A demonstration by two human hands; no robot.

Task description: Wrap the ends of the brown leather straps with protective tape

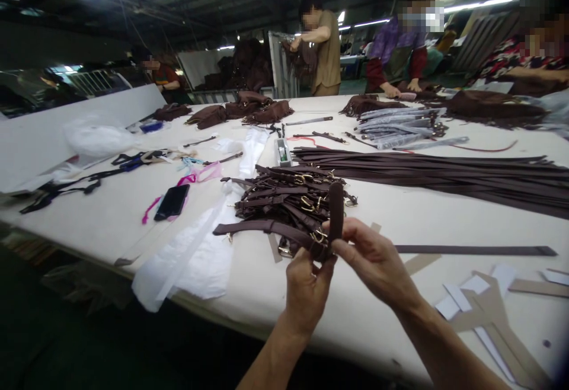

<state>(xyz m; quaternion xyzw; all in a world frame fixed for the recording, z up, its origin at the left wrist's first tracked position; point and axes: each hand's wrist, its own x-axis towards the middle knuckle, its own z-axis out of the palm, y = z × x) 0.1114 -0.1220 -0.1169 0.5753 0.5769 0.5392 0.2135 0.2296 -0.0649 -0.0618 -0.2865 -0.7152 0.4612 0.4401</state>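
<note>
A dark brown strap [336, 212] with a gold-coloured buckle is held in both my hands above the near part of the table. My left hand [306, 283] is closed round its lower part, near the metal. With thumb and fingers my right hand [371, 259] pinches the end that stands upright. Just behind my hands lies a heap of similar brown straps [275, 194] with gold buckles and clasps. One long strap piece [475, 251] lies flat to the right of my right hand, partly hidden by it.
Long brown strips [435, 170] lie stacked at the right. A phone [172, 202] and white wrapping sheets [186, 259] are at the left. Card strips [489, 307] lie near right. Plastic-wrapped straps [395, 126] and brown bags [262, 111] sit farther back, with several people across the table.
</note>
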